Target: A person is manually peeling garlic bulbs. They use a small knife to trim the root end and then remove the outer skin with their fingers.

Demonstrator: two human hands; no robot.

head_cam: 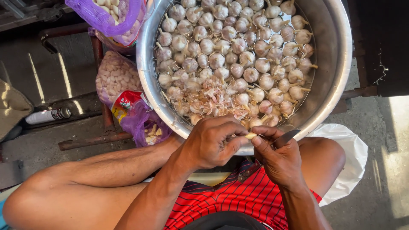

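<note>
Your left hand (213, 142) pinches a garlic clove (251, 136); your right hand (279, 159) grips a knife (284, 139) touching it. Just beyond, a metal basin (336, 64) of garlic bulbs (238, 55); bags of peeled cloves (114, 76) lie left.

Bright daylight, sharp focus (right floor (394, 140) perhaps overexposed).

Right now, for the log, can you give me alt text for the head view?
Seen from above, a seated person's left hand pinches a garlic clove while the right hand holds a small knife against it. Just beyond is a large metal basin of whole garlic bulbs and loose skins, with purple mesh bags of peeled cloves on the floor to its left.
</note>
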